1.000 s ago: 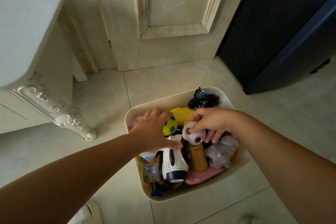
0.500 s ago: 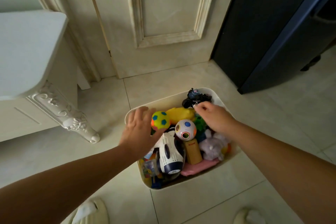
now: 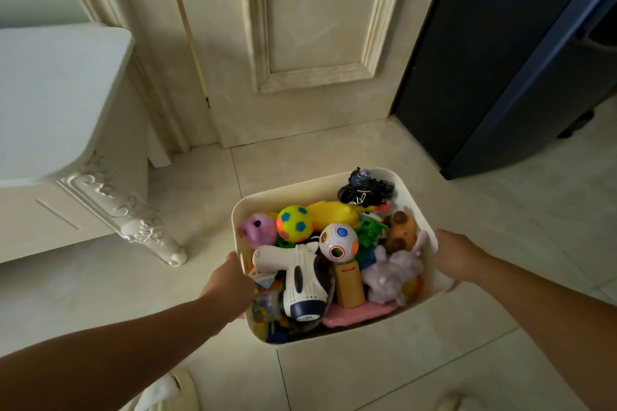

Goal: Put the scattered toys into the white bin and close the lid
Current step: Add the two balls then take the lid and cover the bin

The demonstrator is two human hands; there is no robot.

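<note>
The white bin (image 3: pixel 300 192) stands on the tiled floor, lidless and heaped with toys. On top lie a white-and-navy toy rocket (image 3: pixel 300 280), a white ball with coloured dots (image 3: pixel 338 241), a yellow-green football (image 3: pixel 293 223), a pink plush (image 3: pixel 257 230), a yellow rubber toy (image 3: pixel 334 213), a black motorcycle (image 3: pixel 365 188), a brown plush (image 3: pixel 400 230) and a purple plush (image 3: pixel 390 274). My left hand (image 3: pixel 230 280) grips the bin's left wall. My right hand (image 3: pixel 457 257) grips its right wall, fingers under the side. No lid is in view.
A white cabinet with a carved leg (image 3: pixel 147 230) stands to the left, close to the bin. A cream door (image 3: pixel 300 43) is behind it and a dark blue cabinet (image 3: pixel 500 60) to the right. My slippers (image 3: pixel 167 390) show at the bottom edge.
Both hands have left the toys inside the bin and moved outward to its left and right walls. The view has pulled back and up.
</note>
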